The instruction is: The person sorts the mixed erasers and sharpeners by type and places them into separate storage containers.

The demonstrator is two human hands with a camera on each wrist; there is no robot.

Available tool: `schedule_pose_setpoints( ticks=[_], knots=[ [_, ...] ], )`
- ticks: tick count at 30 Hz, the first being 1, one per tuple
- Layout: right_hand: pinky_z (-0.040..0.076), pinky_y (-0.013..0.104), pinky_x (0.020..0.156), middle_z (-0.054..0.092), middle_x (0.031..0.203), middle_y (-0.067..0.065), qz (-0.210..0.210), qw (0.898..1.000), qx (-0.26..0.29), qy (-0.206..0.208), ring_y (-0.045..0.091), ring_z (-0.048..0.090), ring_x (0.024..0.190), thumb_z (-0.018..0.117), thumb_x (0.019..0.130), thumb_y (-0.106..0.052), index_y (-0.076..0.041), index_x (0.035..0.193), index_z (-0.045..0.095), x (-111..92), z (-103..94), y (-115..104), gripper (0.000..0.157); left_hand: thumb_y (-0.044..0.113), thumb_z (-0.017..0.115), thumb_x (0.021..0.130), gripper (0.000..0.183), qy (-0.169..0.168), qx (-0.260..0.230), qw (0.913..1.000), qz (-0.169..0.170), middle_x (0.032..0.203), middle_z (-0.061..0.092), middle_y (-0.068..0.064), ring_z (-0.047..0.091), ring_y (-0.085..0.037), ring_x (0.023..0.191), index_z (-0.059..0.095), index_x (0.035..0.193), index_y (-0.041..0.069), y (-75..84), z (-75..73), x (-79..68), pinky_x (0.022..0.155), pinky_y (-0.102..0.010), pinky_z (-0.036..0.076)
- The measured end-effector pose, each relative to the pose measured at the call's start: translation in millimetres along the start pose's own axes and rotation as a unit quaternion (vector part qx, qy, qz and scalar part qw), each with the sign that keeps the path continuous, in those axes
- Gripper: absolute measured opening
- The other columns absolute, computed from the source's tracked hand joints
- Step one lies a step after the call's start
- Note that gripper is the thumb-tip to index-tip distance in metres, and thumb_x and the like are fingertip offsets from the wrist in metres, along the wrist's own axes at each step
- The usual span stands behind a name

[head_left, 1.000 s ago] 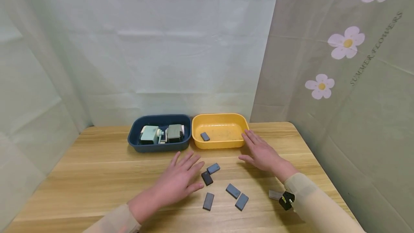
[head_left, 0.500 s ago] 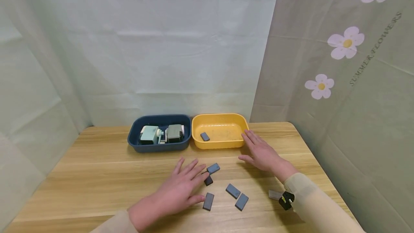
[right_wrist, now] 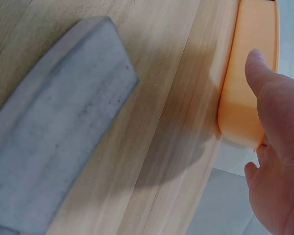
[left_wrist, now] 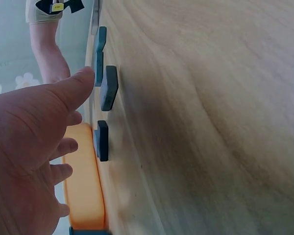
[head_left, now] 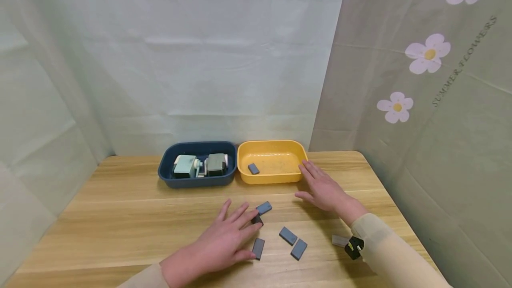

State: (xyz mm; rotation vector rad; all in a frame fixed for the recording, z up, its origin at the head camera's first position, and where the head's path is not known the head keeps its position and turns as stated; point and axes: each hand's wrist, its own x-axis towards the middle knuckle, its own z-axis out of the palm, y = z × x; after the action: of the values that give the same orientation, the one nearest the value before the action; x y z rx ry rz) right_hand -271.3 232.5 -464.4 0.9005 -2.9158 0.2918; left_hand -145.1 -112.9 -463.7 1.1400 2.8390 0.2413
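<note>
My left hand (head_left: 218, 243) hovers low over the table with fingers spread, holding nothing. Its index fingertip overlaps a small black rectangular block (head_left: 258, 220) in the head view, and the thumb tip is right at the edge of a dark grey block (head_left: 258, 249). Just beyond lies a bluish-grey block (head_left: 264, 208). My right hand (head_left: 325, 189) stretches out straight, fingertips at the right front corner of the yellow tray (head_left: 276, 178). In the right wrist view, thumb (right_wrist: 258, 73) and fingers stand apart beside that tray, and a pale grey block (right_wrist: 63, 122) lies close under the wrist.
Two more grey blocks (head_left: 288, 236) lie right of the left hand. One block (head_left: 254, 169) sits inside the yellow tray. Left of it, a navy tray (head_left: 196, 182) holds two boxy, crank-like devices (head_left: 185, 166). Cloth walls (head_left: 200, 79) stand behind and beside the wooden table.
My left hand has moved slightly toward me and to the right, its index finger coming over the black block and its thumb to the dark grey one. My right hand has stayed still.
</note>
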Motion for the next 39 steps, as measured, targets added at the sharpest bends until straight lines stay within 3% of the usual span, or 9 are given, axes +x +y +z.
schedule_pose_setpoints(
  ticks=[15, 39],
  knots=[
    [0.029, 0.061, 0.13, 0.03, 0.175, 0.031, 0.0, 1.0, -0.004, 0.003, 0.047, 0.027, 0.163, 0.074, 0.107, -0.045, 0.01, 0.168, 0.034, 0.4, 0.5, 1.3, 0.091, 0.059, 0.078, 0.1, 0.054, -0.003, 0.021, 0.9995, 0.023, 0.173, 0.044, -0.008, 0.031, -0.04, 0.164, 0.072, 0.146, 0.031, 1.4, 4.6, 0.3, 0.125, -0.081, 0.019],
    [0.026, 0.059, 0.132, 0.025, 0.177, 0.03, 0.005, 1.0, -0.004, -0.011, 0.045, 0.022, 0.166, 0.072, 0.107, -0.048, 0.008, 0.17, 0.03, 1.7, 3.9, 3.2, 0.094, 0.059, 0.079, 0.099, 0.049, -0.032, 0.021, 0.9992, 0.003, 0.174, 0.044, -0.004, 0.028, -0.037, 0.166, 0.076, 0.138, 0.03, 6.8, 6.5, 6.8, 0.126, -0.079, 0.019]
  ],
)
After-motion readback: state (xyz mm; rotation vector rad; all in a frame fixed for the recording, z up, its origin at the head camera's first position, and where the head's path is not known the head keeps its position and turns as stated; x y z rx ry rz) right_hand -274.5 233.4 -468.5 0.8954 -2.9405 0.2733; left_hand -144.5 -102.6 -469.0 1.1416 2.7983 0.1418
